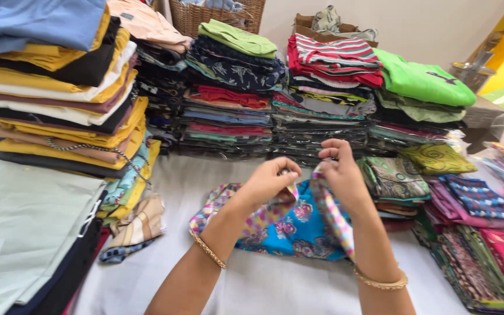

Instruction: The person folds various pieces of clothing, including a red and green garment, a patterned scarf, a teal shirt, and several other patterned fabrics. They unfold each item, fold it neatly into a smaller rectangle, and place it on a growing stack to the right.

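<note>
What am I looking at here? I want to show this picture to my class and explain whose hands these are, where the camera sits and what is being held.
There is no machine: a person works with two bare hands, and the one picture comes from a camera on that person's head, looking down. The left hand and right hand each pinch part of a multicoloured patterned strip, which belongs to a bright blue flowered garment lying on a white-covered table. Each wrist wears a gold bangle. Around it stand stacks of folded clothes, some in clear wrapping, with a wicker basket behind.
</note>
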